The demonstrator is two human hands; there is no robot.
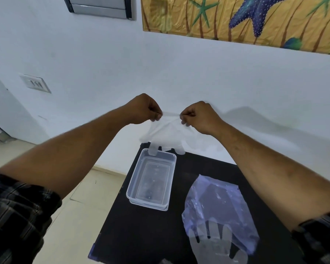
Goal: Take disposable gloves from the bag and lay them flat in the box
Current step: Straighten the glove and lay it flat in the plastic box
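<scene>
A thin clear disposable glove (168, 135) hangs in the air, fingers pointing down, stretched by its cuff between both hands. My left hand (144, 109) pinches the cuff's left corner and my right hand (200, 117) pinches the right corner. The glove's fingertips dangle just above the far end of a clear plastic box (134, 178), which stands open on the black table (141, 231). To the right of the box lies a bluish transparent bag (217, 204). A second clear glove (215, 242) sticks out of the bag's near end, fingers spread.
The small black table stands against a white wall (179, 77), with beige floor (69, 210) to its left. A switch plate (35, 83) is on the wall at left, and a starfish picture (255, 18) hangs at the upper right.
</scene>
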